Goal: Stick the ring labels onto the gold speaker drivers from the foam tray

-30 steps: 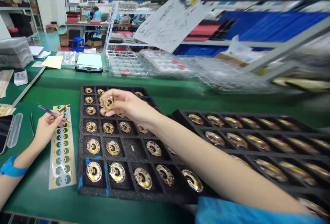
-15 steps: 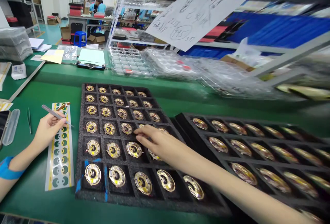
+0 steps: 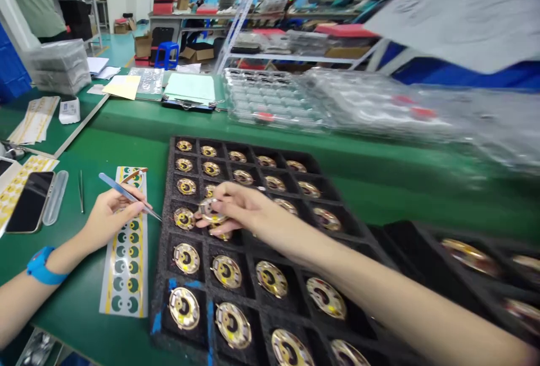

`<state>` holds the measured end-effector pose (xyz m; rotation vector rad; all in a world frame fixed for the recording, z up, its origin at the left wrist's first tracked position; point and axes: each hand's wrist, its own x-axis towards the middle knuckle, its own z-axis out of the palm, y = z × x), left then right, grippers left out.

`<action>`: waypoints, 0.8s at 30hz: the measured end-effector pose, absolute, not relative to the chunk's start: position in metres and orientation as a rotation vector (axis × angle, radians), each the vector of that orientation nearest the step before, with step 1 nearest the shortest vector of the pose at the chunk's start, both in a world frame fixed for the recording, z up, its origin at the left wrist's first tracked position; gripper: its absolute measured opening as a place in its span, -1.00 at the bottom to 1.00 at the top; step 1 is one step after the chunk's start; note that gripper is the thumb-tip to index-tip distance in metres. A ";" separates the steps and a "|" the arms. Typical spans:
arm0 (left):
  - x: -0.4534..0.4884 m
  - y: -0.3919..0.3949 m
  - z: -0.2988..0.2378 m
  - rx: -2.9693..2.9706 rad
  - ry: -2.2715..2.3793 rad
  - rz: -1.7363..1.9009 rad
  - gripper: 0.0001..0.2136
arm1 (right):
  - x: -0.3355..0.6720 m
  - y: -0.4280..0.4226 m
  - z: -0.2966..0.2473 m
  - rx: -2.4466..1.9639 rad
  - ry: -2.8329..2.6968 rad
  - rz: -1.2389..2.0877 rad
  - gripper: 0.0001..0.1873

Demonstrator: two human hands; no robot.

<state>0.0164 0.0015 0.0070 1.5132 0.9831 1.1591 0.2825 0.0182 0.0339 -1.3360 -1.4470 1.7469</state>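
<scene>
My left hand (image 3: 110, 213) is closed around a pair of tweezers (image 3: 115, 185), whose tips point right toward the tray's left edge. Under that hand lies a long white sheet of dark crescent-shaped stickers (image 3: 116, 284) with yellow edges. Above the black foam tray (image 3: 159, 276), my right hand (image 3: 240, 206) grips a round gold-rimmed watch part (image 3: 208, 209) between thumb and fingers, lifted and tilted. Similar round parts, such as one gold-rimmed disc (image 3: 184, 308), sit singly in the tray's compartments. My right forearm hides some compartments.
At left lie a phone (image 3: 30, 202), a clear case (image 3: 55, 197) and a second pair of tweezers (image 3: 81, 191). A second foam tray (image 3: 415, 253) is at right. Clear plastic trays (image 3: 270, 93) and a clipboard (image 3: 189, 89) line the back. Two people are in the background.
My right hand has picked a watch part up out of its compartment and raised it. My left hand still holds the tweezers over the sheet. The camera view has turned left.
</scene>
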 end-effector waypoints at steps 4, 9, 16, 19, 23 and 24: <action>0.018 0.001 0.007 1.536 0.999 1.180 -0.83 | 0.236 0.022 0.012 -1.100 -1.209 2.043 -0.67; 0.018 0.003 0.005 1.698 1.074 1.172 -0.91 | 0.231 0.023 -0.009 -0.856 -1.105 2.255 -0.64; 0.022 -0.002 0.011 1.893 1.018 1.099 -0.95 | 0.241 0.023 -0.016 -0.699 -1.111 2.293 -0.68; 0.024 -0.003 0.013 1.959 0.937 1.097 -0.95 | 0.240 0.022 -0.016 -0.684 -1.128 2.281 -0.70; 0.025 -0.003 0.013 2.028 0.896 1.085 -0.94 | 0.240 0.021 -0.014 -0.676 -1.189 2.261 -0.70; 0.025 -0.003 0.012 2.039 0.894 1.083 -0.94 | 0.240 0.020 -0.013 -0.674 -1.205 2.254 -0.69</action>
